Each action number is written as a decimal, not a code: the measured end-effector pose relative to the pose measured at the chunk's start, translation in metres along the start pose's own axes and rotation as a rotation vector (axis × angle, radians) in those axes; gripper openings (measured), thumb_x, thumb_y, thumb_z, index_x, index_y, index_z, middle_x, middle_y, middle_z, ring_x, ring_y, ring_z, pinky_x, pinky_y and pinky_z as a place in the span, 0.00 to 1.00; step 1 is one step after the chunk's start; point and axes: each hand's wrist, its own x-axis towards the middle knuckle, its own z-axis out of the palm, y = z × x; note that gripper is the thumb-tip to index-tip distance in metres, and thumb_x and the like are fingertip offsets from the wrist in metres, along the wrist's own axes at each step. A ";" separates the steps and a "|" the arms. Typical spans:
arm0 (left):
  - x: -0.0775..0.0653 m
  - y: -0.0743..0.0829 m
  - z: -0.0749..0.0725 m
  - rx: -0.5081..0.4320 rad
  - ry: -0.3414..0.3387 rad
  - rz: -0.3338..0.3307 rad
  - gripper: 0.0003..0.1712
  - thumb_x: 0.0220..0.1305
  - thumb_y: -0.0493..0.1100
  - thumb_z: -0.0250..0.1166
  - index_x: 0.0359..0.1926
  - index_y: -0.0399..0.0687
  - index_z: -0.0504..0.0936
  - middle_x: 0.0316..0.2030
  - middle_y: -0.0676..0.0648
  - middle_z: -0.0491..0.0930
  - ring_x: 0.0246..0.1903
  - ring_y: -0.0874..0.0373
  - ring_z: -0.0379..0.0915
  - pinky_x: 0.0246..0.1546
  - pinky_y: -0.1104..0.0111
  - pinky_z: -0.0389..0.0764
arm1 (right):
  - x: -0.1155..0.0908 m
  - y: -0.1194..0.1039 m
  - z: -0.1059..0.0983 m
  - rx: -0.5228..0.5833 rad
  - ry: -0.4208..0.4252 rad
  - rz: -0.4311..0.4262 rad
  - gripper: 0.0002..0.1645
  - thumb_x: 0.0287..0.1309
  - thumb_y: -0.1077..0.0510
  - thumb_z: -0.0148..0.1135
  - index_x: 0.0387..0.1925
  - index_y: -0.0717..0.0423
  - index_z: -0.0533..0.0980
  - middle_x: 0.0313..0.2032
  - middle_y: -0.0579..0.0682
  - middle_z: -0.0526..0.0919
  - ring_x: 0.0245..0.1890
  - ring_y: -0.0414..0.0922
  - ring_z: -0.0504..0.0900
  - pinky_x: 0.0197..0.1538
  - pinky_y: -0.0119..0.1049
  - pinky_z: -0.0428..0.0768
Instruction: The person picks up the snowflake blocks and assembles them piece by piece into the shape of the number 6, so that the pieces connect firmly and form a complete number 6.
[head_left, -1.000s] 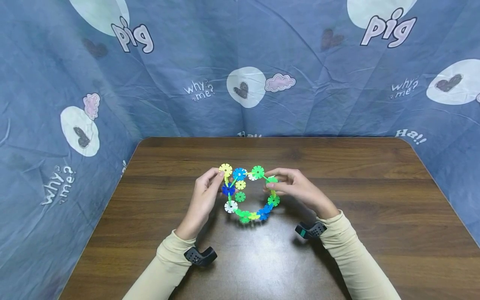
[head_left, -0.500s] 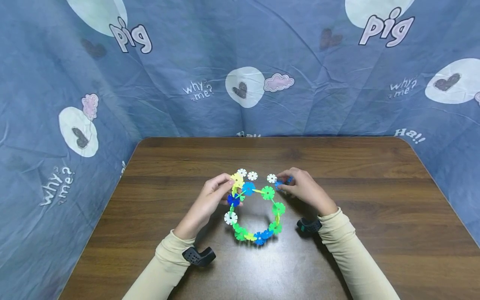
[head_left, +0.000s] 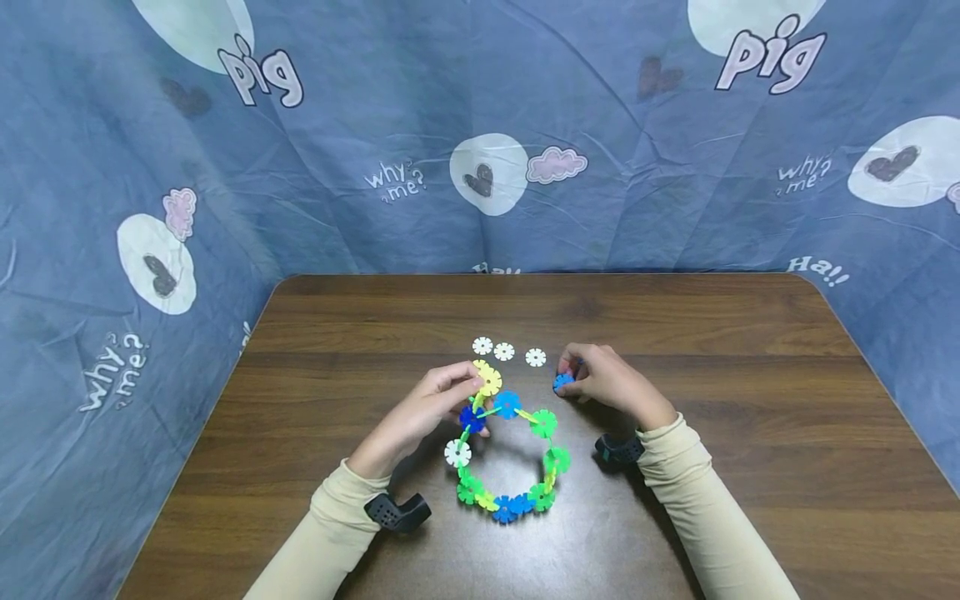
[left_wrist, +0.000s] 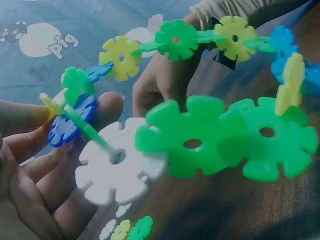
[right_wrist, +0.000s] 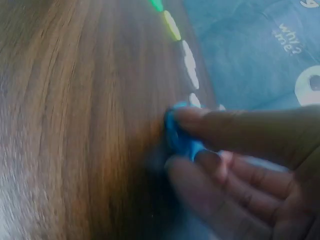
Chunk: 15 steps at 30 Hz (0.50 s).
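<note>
My left hand (head_left: 431, 407) pinches a yellow snowflake disc (head_left: 490, 382) on a linked ring of snowflake discs (head_left: 557, 461). The ring mixes green, blue, yellow and white pieces and hangs close over the table. In the left wrist view, its white disc (left_wrist: 117, 167) and a dark blue disc (left_wrist: 72, 120) are beside the fingers. Right of the ring, my right hand (head_left: 611, 385) pinches a blue snowflake disc (head_left: 562, 382) at the tabletop between thumb and fingers. In the right wrist view this blue disc (right_wrist: 181, 132) is partly covered by the fingers.
Behind the ring, three loose white snowflake discs (head_left: 504, 352) lie in a row on the brown wooden table (head_left: 675, 317). A loose yellow disc (left_wrist: 121, 230) and a loose green disc (left_wrist: 141, 228) show under the ring in the left wrist view. A printed blue cloth (head_left: 337, 217) stands behind.
My left hand has drawn the ring toward me, uncovering the white discs. My right hand has left the ring's green disc and now holds a blue disc; the rightmost white disc has shifted slightly left.
</note>
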 end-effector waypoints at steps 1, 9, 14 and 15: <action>0.000 0.000 0.001 0.014 0.003 -0.004 0.15 0.80 0.45 0.53 0.44 0.35 0.76 0.33 0.52 0.81 0.31 0.55 0.88 0.37 0.61 0.88 | 0.000 -0.001 0.001 0.036 -0.004 -0.014 0.10 0.58 0.65 0.74 0.37 0.62 0.79 0.30 0.54 0.86 0.26 0.42 0.85 0.30 0.34 0.87; -0.001 0.000 0.003 0.118 -0.011 0.038 0.13 0.78 0.43 0.56 0.41 0.37 0.80 0.29 0.53 0.67 0.32 0.62 0.65 0.32 0.72 0.71 | -0.005 -0.022 0.008 0.469 -0.007 -0.184 0.09 0.62 0.64 0.71 0.43 0.64 0.85 0.36 0.59 0.91 0.36 0.59 0.91 0.43 0.54 0.89; -0.003 0.001 0.004 0.100 -0.069 0.023 0.14 0.80 0.44 0.54 0.43 0.36 0.79 0.31 0.52 0.73 0.30 0.61 0.79 0.33 0.70 0.79 | -0.008 -0.036 0.015 0.545 -0.023 -0.269 0.09 0.61 0.64 0.72 0.42 0.66 0.86 0.37 0.54 0.92 0.38 0.57 0.92 0.47 0.58 0.88; -0.003 0.001 0.004 0.102 -0.078 0.018 0.15 0.80 0.44 0.54 0.43 0.36 0.79 0.31 0.52 0.74 0.30 0.59 0.81 0.34 0.70 0.80 | -0.008 -0.037 0.017 0.545 -0.029 -0.275 0.08 0.61 0.65 0.72 0.42 0.65 0.86 0.37 0.54 0.92 0.38 0.56 0.92 0.47 0.58 0.88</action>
